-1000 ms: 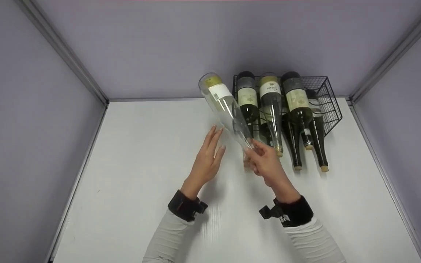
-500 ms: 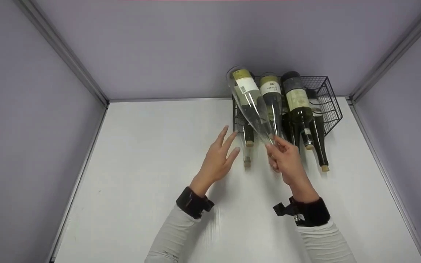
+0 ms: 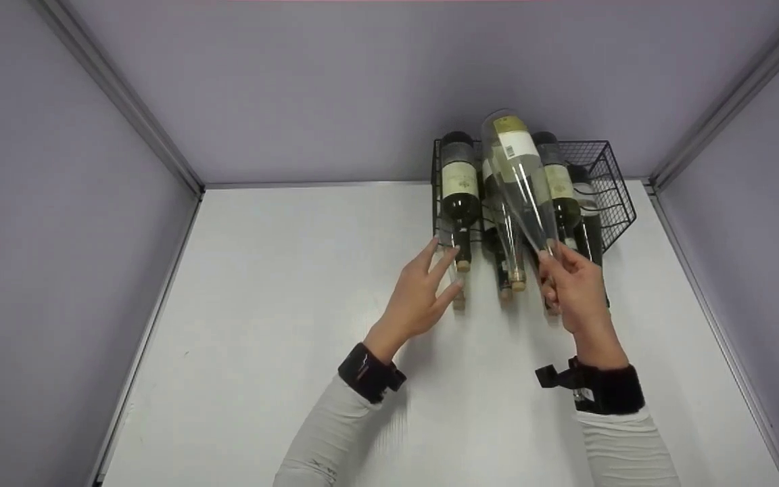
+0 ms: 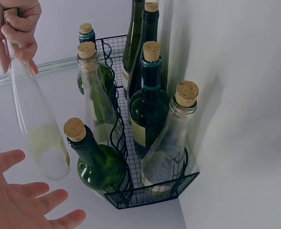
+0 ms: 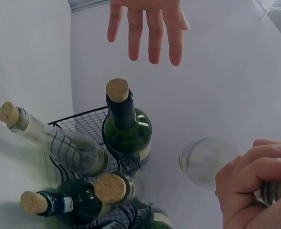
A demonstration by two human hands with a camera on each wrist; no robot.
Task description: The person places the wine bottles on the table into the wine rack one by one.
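Observation:
In the head view, a clear glass bottle (image 3: 523, 172) with a white and yellow label is held by its neck in my right hand (image 3: 575, 287). Its base points away from me, in front of bottles in a black wire basket (image 3: 623, 216). My left hand (image 3: 416, 294) has its fingers spread beside the leftmost dark green bottle (image 3: 460, 199); the left wrist view shows these fingers (image 4: 33, 191) holding nothing. Another clear bottle (image 3: 510, 247) lies left of the held one. In the right wrist view, my right fingers (image 5: 259, 164) wrap the corked neck.
Several corked bottles rest in two rows in the basket, necks towards me, including a lower clear one (image 4: 171, 138) in the left wrist view. The basket stands near the back wall (image 3: 308, 88) on a white table (image 3: 281, 284). A dark-necked bottle (image 3: 569, 210) is partly covered at right.
My right hand has carried the clear bottle rightwards, from left of the basket to over its middle bottles. My left hand has drifted right too, with its fingers still spread.

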